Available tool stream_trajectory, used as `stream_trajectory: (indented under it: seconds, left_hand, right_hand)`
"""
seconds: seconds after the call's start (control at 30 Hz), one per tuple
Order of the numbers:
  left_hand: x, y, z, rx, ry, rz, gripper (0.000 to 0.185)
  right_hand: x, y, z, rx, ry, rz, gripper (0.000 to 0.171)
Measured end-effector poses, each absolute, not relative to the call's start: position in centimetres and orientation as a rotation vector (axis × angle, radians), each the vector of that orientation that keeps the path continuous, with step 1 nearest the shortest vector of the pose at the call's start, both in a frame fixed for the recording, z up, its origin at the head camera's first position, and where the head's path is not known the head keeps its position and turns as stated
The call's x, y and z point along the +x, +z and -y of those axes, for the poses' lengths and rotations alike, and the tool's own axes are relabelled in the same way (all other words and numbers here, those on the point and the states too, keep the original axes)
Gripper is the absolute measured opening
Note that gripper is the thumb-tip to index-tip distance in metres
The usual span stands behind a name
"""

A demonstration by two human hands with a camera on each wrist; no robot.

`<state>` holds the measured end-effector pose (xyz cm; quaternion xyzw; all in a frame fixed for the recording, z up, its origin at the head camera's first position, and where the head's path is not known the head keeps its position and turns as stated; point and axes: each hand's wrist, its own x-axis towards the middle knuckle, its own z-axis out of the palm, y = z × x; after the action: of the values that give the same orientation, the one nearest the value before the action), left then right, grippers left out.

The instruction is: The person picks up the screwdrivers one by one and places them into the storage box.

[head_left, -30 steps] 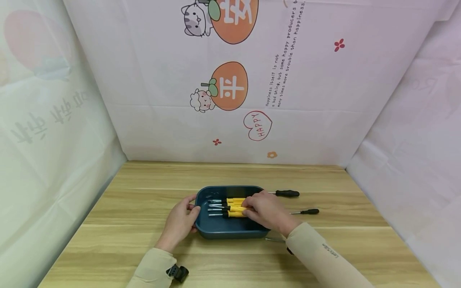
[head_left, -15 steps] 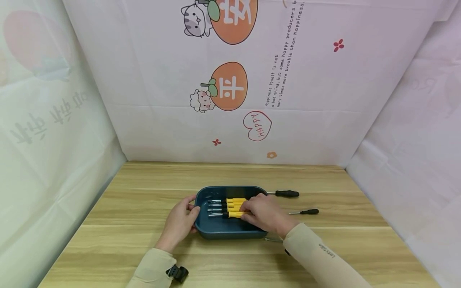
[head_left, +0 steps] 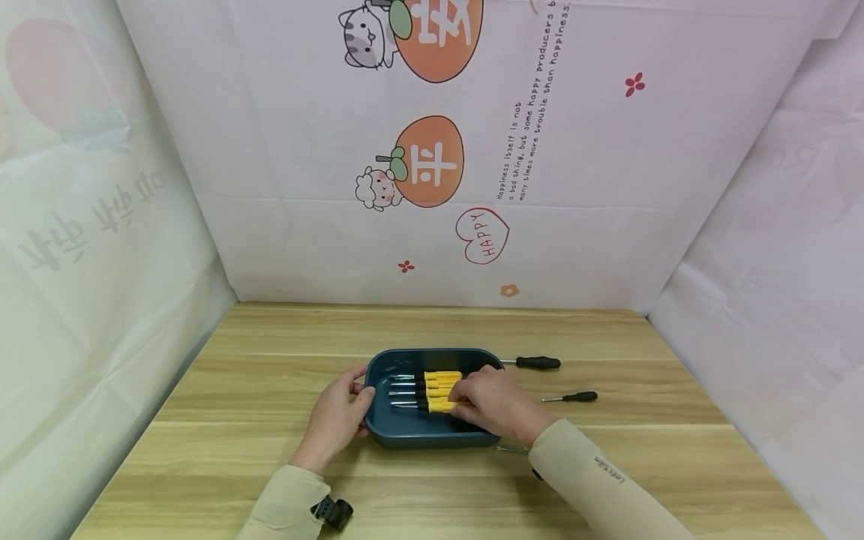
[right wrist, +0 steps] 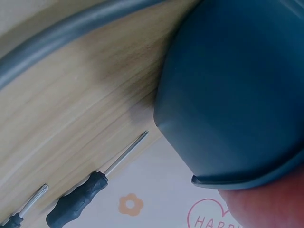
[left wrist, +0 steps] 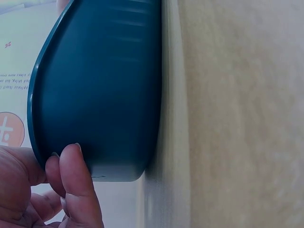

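A dark blue tray stands on the wooden table. My left hand grips its left end; in the left wrist view the fingers press its outer wall. Inside lie several yellow-handled screwdrivers side by side, metal tips to the left. My right hand reaches over the right end and pinches the handle of the nearest screwdriver, covering its back end. The right wrist view shows only the tray's outside and a blurred bit of that hand.
Right of the tray lie a larger black-handled screwdriver and a smaller black-handled screwdriver. A thin metal shaft shows in front, partly under the right forearm. A printed white sheet rises behind the table.
The screwdriver at my right hand slanted over the others a second ago; now it lies in line at the front of the row. My right hand moved slightly left. The left hand stayed put.
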<state>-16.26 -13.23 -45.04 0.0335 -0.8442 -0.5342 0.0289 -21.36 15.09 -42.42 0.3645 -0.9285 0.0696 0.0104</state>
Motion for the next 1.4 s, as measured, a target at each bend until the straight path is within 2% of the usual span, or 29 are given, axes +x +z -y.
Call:
stream_trajectory:
  seconds: [1.4]
  left_hand:
    - [-16.25, -44.95, 13.21, 0.111, -1.655, 2.599, 0.048]
  right_hand:
    - [-21.40, -42.91, -14.16, 1.043, 0.102, 2.890, 0.012]
